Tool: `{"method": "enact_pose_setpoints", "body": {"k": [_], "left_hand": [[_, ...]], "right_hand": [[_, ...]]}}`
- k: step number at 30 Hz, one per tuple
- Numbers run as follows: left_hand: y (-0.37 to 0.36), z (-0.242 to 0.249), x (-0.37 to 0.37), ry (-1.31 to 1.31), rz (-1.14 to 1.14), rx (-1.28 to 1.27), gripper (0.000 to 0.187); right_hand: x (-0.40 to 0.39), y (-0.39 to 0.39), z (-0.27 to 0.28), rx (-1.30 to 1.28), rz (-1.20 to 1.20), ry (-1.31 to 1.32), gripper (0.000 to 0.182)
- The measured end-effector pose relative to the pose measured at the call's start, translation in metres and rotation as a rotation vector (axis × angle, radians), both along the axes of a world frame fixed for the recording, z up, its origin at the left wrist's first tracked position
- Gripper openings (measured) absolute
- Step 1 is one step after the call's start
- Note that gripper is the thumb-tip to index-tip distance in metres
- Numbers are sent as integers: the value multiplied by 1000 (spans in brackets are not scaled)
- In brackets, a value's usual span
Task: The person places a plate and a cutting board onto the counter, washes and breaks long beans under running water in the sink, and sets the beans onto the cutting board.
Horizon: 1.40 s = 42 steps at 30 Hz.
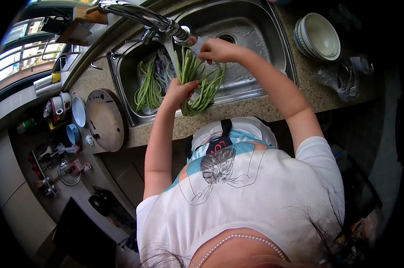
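My left hand is closed around a bunch of long green beans, holding it over the divider of the steel sink. The beans' ends point up beneath the faucet, and their looped lengths hang to the right. Just right of those upper ends is my right hand, its fingers pinched together; what is between them, if anything, is too small to make out. A second bunch of long beans lies in the left basin. From the chrome faucet, what looks like a stream of water falls beside the held bunch.
Right of the sink stand stacked bowls with crumpled clear plastic bags in front. A round wooden board lies on the left counter, near a white bowl and a blue cup.
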<state>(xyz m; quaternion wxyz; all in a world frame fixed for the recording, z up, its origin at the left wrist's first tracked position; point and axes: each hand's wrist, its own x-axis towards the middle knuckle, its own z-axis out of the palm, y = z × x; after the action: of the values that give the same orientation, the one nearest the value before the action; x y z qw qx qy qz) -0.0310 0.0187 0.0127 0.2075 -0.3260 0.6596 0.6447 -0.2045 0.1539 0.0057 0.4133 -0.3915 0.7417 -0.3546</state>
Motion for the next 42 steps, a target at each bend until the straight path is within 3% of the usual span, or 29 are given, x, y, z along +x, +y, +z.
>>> {"method": "enact_pose_setpoints", "body": {"k": [4,8,12,14,16,20,22,26,28,31,35,37,41,42], "left_hand": [[2,-1,1,7,-16,-99,18],[4,-1,2,17,-34,-121,20],[6,9,0,11,18,-77,26],[6,12,0,66,181,59,31],[5,7,-2,59,191,50,33],[7,3,-3,97,190,57,31],[11,3,-3,102,199,63,31],[18,7,1,103,221,61,29],[14,5,2,111,195,36,29],[13,6,0,122,164,43,29],[15,4,-2,133,121,22,29],[14,0,-1,114,59,18,29],[15,0,-1,123,30,16,28],[16,3,-3,123,87,20,28]], "right_hand": [[-7,-2,-8,23,136,-71,21],[-8,2,-2,17,101,-233,17],[-1,3,-8,-63,-85,-215,12],[7,3,-16,-98,-163,-224,13],[18,1,-23,-214,-355,-103,11],[34,-9,-59,-397,-509,-143,6],[47,-12,-57,-580,-761,-638,6],[47,-5,-47,-597,-757,-773,7],[33,3,-48,-358,-474,-565,12],[21,3,-51,-355,-273,-369,16],[5,12,-24,-282,-101,-331,19],[3,13,-17,-193,52,-159,19],[9,6,-24,-199,108,47,20],[18,2,-29,-247,-65,58,17]]}}
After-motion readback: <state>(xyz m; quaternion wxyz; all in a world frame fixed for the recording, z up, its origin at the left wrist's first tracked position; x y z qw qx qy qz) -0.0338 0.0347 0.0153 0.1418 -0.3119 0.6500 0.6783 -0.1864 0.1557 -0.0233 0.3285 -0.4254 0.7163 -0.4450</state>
